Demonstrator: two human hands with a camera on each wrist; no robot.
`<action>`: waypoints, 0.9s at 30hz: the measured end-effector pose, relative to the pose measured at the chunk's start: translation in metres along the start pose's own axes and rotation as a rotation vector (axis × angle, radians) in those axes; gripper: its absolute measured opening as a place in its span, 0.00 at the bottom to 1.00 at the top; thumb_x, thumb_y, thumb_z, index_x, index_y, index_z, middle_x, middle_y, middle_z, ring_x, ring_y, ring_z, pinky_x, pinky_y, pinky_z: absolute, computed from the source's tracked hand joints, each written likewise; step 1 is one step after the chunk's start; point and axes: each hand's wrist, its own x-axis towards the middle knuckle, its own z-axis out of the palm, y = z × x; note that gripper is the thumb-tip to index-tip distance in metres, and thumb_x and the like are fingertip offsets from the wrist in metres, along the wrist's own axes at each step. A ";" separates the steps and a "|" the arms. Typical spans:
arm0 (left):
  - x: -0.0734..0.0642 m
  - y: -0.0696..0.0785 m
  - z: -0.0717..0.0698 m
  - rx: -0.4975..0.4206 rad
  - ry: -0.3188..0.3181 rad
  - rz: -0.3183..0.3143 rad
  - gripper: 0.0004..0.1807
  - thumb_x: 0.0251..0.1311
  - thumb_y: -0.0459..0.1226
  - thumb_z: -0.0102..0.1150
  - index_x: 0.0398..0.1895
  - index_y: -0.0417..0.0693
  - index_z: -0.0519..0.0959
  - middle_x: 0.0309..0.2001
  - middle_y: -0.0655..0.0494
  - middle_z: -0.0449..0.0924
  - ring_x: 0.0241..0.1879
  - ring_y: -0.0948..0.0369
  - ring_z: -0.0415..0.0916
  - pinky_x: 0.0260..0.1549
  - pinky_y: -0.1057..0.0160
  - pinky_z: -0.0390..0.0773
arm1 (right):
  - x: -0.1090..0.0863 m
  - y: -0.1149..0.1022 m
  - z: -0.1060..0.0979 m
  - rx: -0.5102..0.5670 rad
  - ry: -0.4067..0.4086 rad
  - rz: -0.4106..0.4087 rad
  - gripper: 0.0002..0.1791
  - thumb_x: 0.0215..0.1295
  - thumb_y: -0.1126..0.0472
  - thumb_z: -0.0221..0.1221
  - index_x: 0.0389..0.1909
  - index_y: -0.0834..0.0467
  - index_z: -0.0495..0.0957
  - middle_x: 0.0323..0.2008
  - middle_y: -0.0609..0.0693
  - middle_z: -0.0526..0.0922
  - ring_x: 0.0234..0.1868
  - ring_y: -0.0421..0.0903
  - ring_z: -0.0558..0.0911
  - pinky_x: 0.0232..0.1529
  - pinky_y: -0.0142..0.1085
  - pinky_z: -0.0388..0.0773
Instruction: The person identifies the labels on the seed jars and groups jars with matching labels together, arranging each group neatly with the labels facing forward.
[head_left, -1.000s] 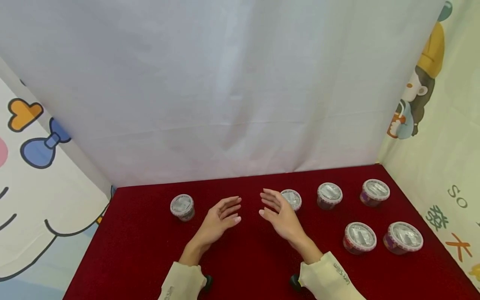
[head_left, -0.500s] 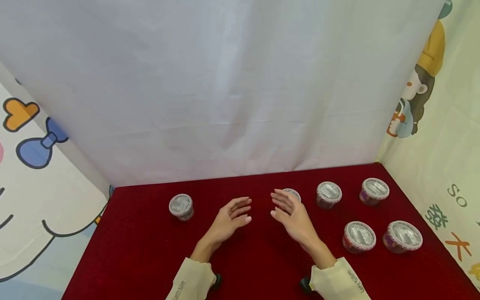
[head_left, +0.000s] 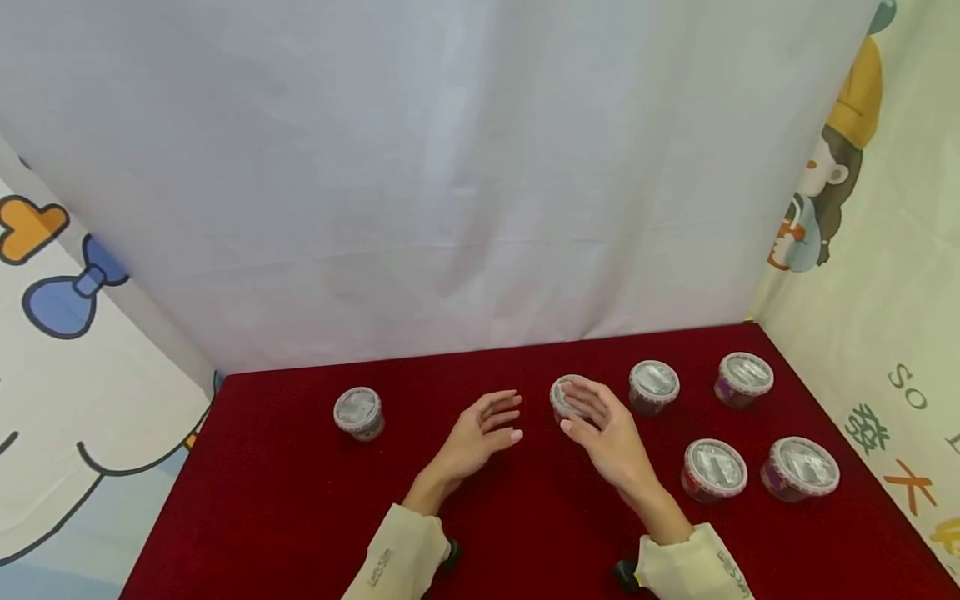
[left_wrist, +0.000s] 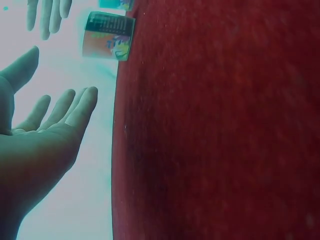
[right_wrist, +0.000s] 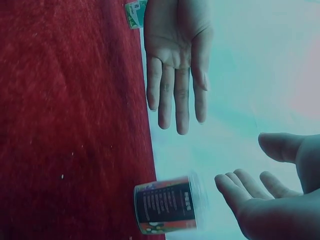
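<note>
I see both hands low over the red counter (head_left: 300,517), palms turned toward each other. The right hand (head_left: 609,429) has its grip spread, fingers straight and relaxed, holding nothing; its fingertips (head_left: 581,392) are over or just at the near cup (head_left: 561,396), a small lidded cup w/ a foil top in the back row. From the head view I cannot tell if the fingers touch the lid or only hover; in the right wrist view the same cup (right_wrist: 167,204) stands on the counter w/ a small gap between it and the fingertips (right_wrist: 227,184), so it looks apart. The left hand (head_left: 480,433) is also w/ grip spread and empty, fingers slightly bent, just left of that cup and not touching it. Approx. in line to the right stand two more cups (head_left: 654,386) (head_left: 745,377), and nearer to me two bigger-looking ones (head_left: 714,469) (head_left: 800,468). One single cup (head_left: 357,412) stands well apart on the left side. All cups are upright, lids on. Behind the counter hangs a white cloth (head_left: 450,167); cartoon-printed walls are on both sides
</note>
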 end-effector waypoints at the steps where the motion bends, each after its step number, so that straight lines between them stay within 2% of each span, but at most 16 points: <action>1: 0.001 0.000 0.001 0.000 0.000 0.000 0.34 0.75 0.29 0.60 0.81 0.37 0.60 0.77 0.39 0.65 0.76 0.41 0.65 0.67 0.48 0.76 | 0.000 0.000 -0.001 -0.003 0.009 -0.002 0.32 0.71 0.78 0.60 0.74 0.72 0.64 0.70 0.71 0.73 0.73 0.65 0.72 0.65 0.31 0.76; 5: 0.005 0.000 0.005 -0.008 -0.006 -0.003 0.35 0.75 0.29 0.60 0.81 0.38 0.60 0.78 0.38 0.65 0.76 0.41 0.65 0.67 0.48 0.77 | -0.003 0.001 -0.006 0.000 0.032 -0.007 0.32 0.70 0.79 0.60 0.73 0.72 0.65 0.70 0.71 0.73 0.72 0.65 0.72 0.63 0.27 0.76; 10: 0.010 -0.001 0.010 -0.006 -0.002 0.003 0.35 0.73 0.28 0.61 0.80 0.36 0.61 0.76 0.36 0.66 0.75 0.41 0.67 0.66 0.49 0.78 | -0.006 0.005 -0.012 0.010 0.054 0.000 0.32 0.69 0.80 0.59 0.73 0.72 0.64 0.70 0.70 0.73 0.71 0.62 0.74 0.63 0.27 0.76; 17: 0.016 -0.002 0.014 -0.013 -0.007 0.014 0.35 0.73 0.28 0.61 0.80 0.34 0.60 0.76 0.34 0.66 0.74 0.39 0.67 0.65 0.50 0.78 | -0.009 0.007 -0.016 0.027 0.106 0.020 0.32 0.68 0.81 0.58 0.73 0.73 0.64 0.70 0.71 0.72 0.66 0.43 0.78 0.63 0.26 0.77; 19: 0.018 -0.002 0.015 -0.013 -0.010 0.013 0.35 0.74 0.28 0.61 0.80 0.34 0.60 0.76 0.33 0.66 0.74 0.39 0.67 0.66 0.51 0.78 | -0.010 0.008 -0.017 0.025 0.118 0.027 0.32 0.68 0.82 0.58 0.73 0.73 0.64 0.70 0.71 0.72 0.67 0.44 0.78 0.63 0.26 0.76; 24: 0.021 0.000 0.019 -0.011 -0.013 0.014 0.34 0.74 0.28 0.60 0.80 0.34 0.60 0.76 0.33 0.66 0.74 0.39 0.67 0.65 0.51 0.79 | -0.012 0.010 -0.020 -0.002 0.127 0.047 0.33 0.69 0.81 0.58 0.74 0.71 0.64 0.72 0.69 0.71 0.73 0.59 0.72 0.63 0.24 0.75; 27: 0.023 0.001 0.021 -0.004 -0.011 0.011 0.34 0.74 0.28 0.61 0.80 0.34 0.60 0.76 0.34 0.66 0.74 0.39 0.67 0.65 0.51 0.79 | -0.013 0.010 -0.020 -0.010 0.142 0.059 0.32 0.69 0.81 0.58 0.74 0.71 0.64 0.73 0.68 0.70 0.74 0.61 0.70 0.63 0.23 0.75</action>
